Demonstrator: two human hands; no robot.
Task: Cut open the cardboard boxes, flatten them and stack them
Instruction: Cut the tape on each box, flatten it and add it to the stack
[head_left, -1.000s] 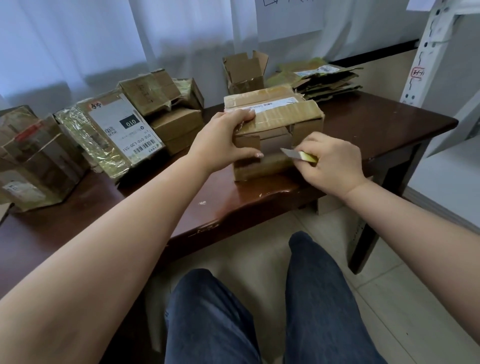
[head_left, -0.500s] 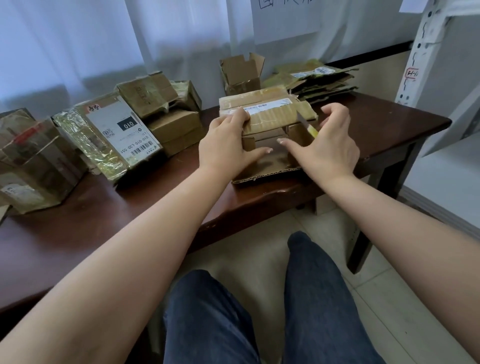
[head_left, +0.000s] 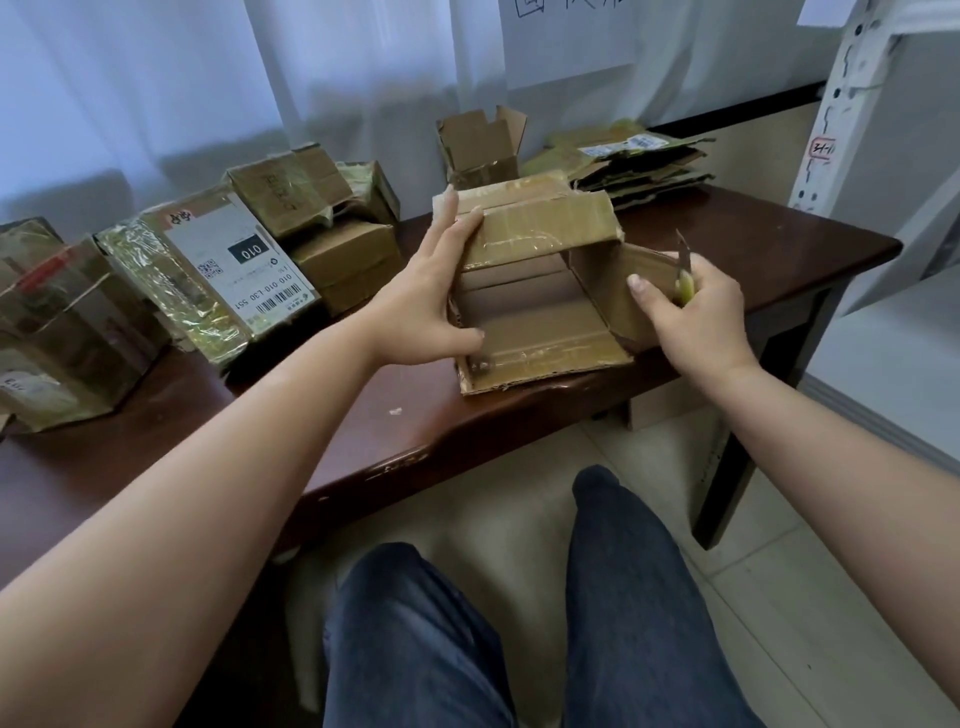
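White curtain (head_left: 208, 78) hangs behind the dark wooden table (head_left: 753, 234).

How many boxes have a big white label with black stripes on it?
1 that shows: the plastic-wrapped box left of the opened box, lying tilted on the table. Other boxes may hide labels on sides we cannot see.
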